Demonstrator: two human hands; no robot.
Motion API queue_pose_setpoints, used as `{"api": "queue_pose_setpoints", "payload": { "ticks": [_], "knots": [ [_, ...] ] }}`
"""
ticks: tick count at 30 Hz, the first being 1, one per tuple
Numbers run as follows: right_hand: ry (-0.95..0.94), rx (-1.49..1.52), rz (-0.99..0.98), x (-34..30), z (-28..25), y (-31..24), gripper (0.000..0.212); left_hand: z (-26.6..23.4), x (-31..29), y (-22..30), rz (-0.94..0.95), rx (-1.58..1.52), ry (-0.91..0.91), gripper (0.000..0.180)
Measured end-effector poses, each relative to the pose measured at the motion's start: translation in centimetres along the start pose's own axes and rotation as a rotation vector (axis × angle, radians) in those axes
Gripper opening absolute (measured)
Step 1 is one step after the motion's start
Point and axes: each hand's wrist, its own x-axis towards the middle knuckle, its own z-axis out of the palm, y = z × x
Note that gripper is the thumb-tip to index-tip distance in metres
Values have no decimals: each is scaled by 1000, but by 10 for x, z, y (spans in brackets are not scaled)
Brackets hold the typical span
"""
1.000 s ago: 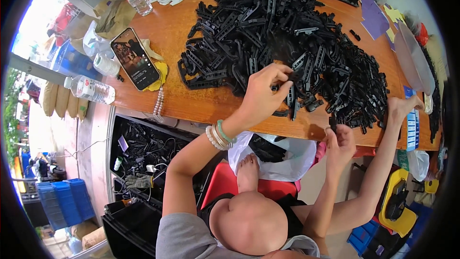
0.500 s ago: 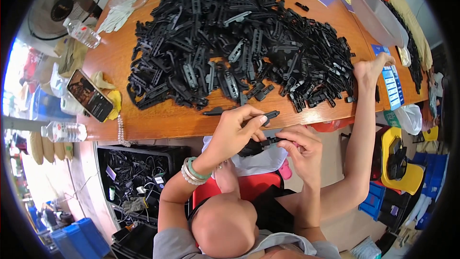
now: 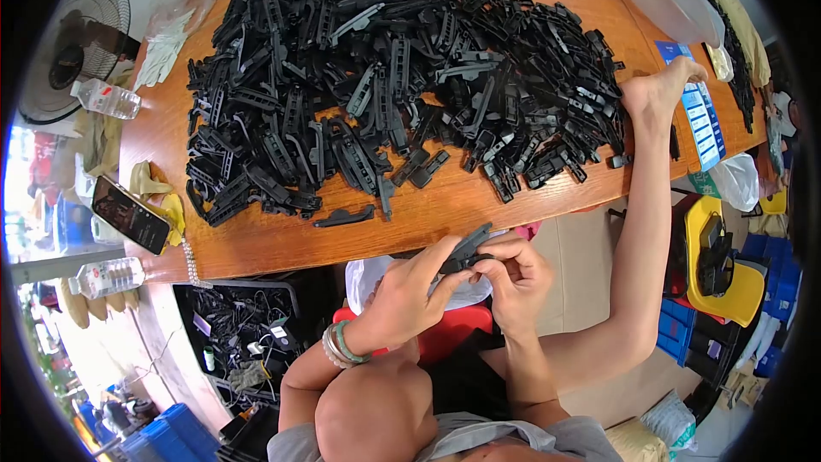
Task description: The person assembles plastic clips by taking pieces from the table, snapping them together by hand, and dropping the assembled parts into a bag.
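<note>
Below the near edge of the wooden table (image 3: 445,205), both my hands meet over my lap. My left hand (image 3: 402,295), with bracelets on its wrist, and my right hand (image 3: 515,278) together grip one long black plastic part (image 3: 466,250). A big heap of the same black plastic parts (image 3: 393,77) covers most of the table. One loose part (image 3: 342,218) lies alone near the table's front edge. A white bag (image 3: 372,278) sits under my hands.
A bare foot (image 3: 658,90) and leg rest on the table's right side. A phone (image 3: 128,214), two water bottles (image 3: 107,98) (image 3: 107,275), a fan (image 3: 73,51) and gloves (image 3: 162,51) lie at the left. A crate of cables (image 3: 244,334) stands under the table; a yellow stool (image 3: 723,278) is at the right.
My left hand left the heap with a black part and came down to my lap. My right hand has joined it on the part.
</note>
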Motion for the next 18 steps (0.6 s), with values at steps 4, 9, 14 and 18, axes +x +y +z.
{"api": "queue_pose_setpoints", "payload": {
  "ticks": [4, 9, 14, 18],
  "knots": [
    [-79, -100, -125, 7, -6, 2, 22, -5, 4, 0, 51, 84, -28, 42],
    [-131, 32, 37, 8, 0, -7, 45, -4, 1, -7, -4, -73, 21, 35],
    [-236, -216, -4, 7, -11, -3, 42, -5, -2, -2, -55, -73, -29, 36],
    [-183, -199, -16, 3, -9, -2, 38, -1, -4, -5, 0, -61, -5, 35]
  ]
}}
